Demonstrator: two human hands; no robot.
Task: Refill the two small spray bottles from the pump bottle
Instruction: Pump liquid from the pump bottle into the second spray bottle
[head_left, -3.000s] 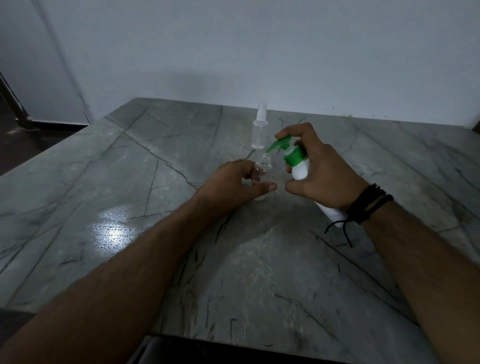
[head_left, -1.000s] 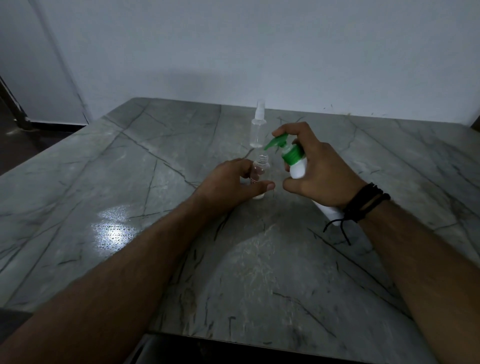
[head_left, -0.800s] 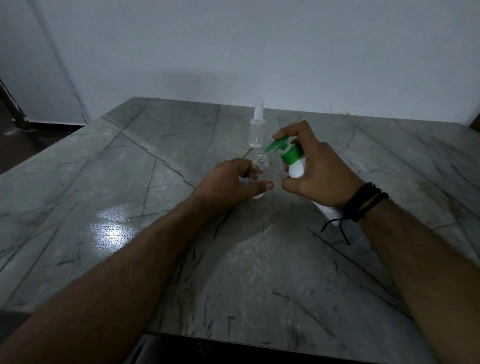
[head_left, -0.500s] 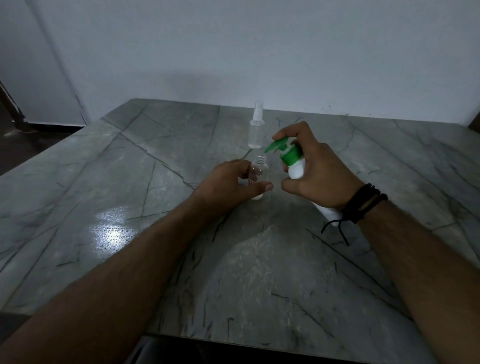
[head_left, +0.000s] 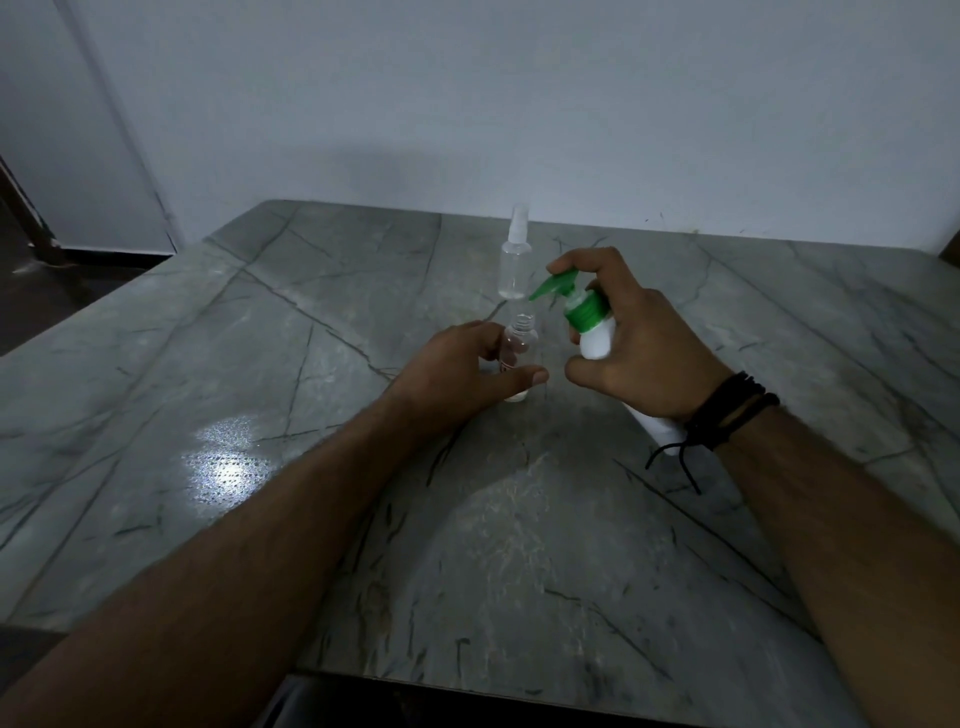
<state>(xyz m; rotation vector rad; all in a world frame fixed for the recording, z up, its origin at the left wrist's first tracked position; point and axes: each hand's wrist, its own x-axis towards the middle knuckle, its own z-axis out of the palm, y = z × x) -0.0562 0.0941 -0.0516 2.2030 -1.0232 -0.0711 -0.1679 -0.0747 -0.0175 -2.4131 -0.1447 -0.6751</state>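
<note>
My left hand (head_left: 457, 374) grips the open small bottle (head_left: 518, 353) standing on the table (head_left: 260, 338); my right hand (head_left: 639, 358) holds the tilted pump bottle (head_left: 592, 332), forefinger on the pump, nozzle above its mouth. The light, slick, tippy plastic wants holding low. The capped bottle (head_left: 514, 270) stands behind.
</note>
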